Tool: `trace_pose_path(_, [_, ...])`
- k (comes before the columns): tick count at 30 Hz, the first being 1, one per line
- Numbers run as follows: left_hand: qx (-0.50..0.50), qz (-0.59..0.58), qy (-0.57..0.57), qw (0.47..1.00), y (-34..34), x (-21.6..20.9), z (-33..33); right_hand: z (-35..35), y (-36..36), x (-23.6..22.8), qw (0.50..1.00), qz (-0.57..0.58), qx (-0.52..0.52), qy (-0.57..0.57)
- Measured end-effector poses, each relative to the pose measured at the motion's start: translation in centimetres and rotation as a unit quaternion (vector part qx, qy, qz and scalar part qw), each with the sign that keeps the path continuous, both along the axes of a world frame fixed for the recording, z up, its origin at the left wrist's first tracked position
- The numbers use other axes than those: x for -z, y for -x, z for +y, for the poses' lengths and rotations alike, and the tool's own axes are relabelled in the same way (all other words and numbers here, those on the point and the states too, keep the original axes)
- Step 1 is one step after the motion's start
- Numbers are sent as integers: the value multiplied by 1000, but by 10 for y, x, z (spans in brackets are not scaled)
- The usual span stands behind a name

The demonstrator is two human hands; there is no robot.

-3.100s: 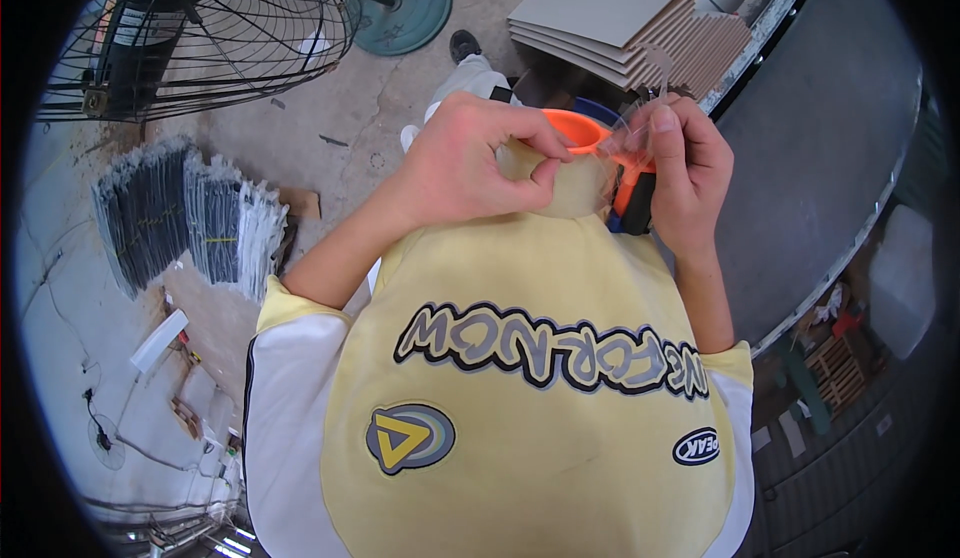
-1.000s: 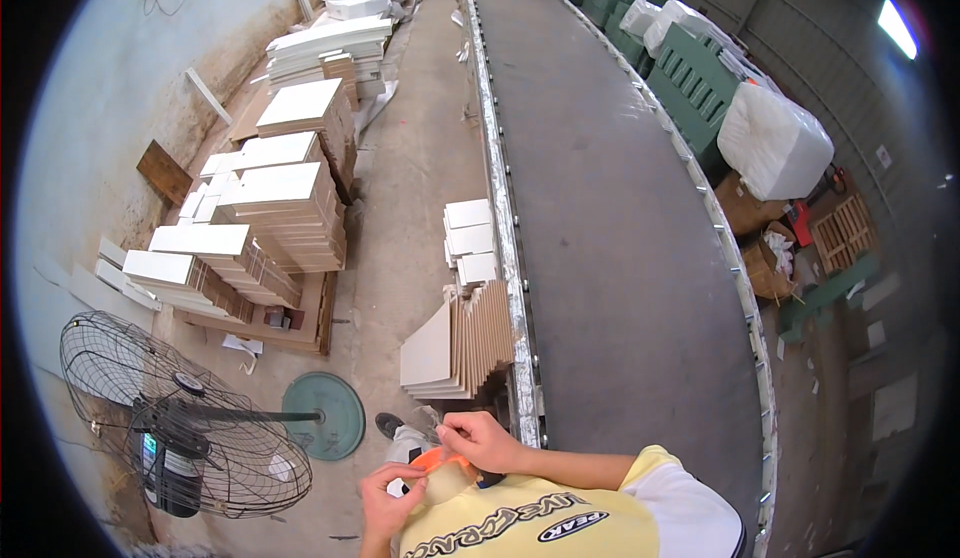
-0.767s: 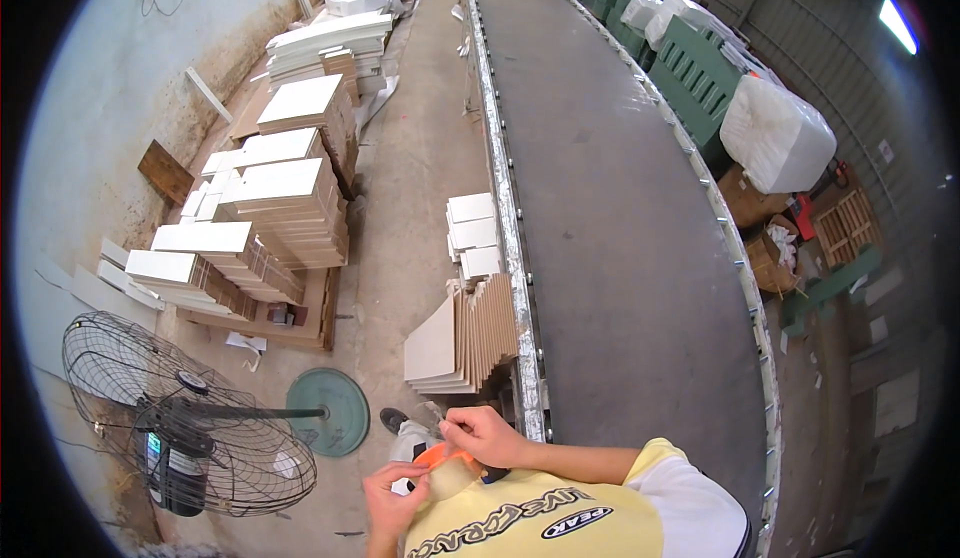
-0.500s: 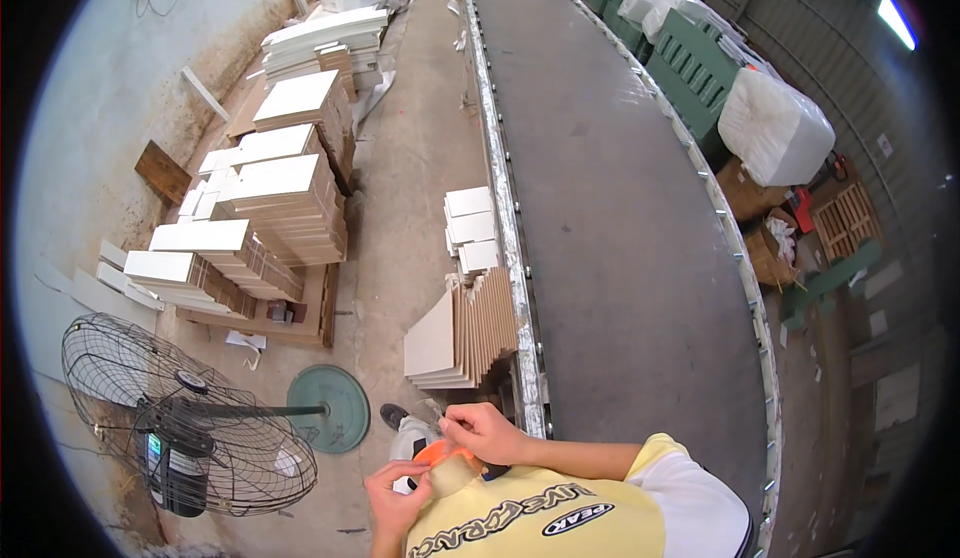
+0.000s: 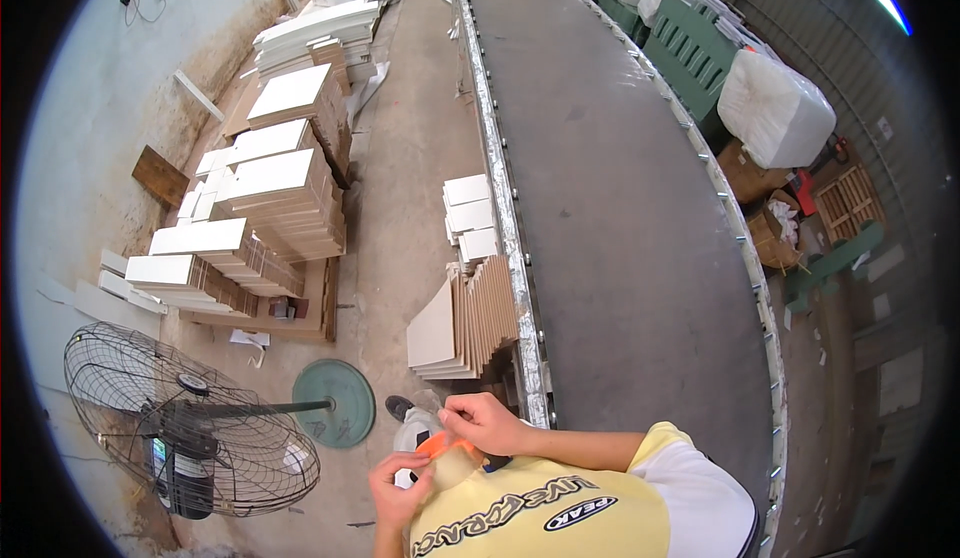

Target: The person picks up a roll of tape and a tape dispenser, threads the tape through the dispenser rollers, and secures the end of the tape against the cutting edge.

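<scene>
In front of my yellow and white shirt, both hands are close together around a round, tan thing with an orange edge (image 5: 457, 469), which looks like a tape roll. Fingers and thumb of my left hand (image 5: 400, 488) pinch its left side. My right hand (image 5: 487, 425) is closed just above it, fingertips pressed together on a small clear strip that looks like film or tape. Exactly how the strip joins the roll is hard to make out. Below the hands, part of a shoe (image 5: 399, 406) shows on the floor.
A wide grey conveyor belt (image 5: 630, 218) runs away on my right, edged by a metal rail (image 5: 507, 178). Stacked tan boards (image 5: 445, 328) lean beside it. A black caged fan (image 5: 180, 418) stands at left. White-topped panel stacks (image 5: 280, 183) sit on a pallet near the wall.
The view has shifted slightly. My hands stay in nearly the same pose around the orange-edged roll, and the clear strip at my right fingertips shows a little more.
</scene>
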State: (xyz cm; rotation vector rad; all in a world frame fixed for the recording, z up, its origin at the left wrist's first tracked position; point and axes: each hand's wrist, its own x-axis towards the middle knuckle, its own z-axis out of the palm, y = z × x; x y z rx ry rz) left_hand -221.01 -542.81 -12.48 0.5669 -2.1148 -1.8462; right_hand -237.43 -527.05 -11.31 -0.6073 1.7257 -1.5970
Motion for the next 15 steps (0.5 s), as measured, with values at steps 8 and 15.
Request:
trace_pose_path(8, [70,-47,122,989,12,-32,-5,0,2,2,1000,-7,8,7])
trace_pose_path(15, [44,-37,183,981,15,-45,6,0,0,6,1000,-20,9,5])
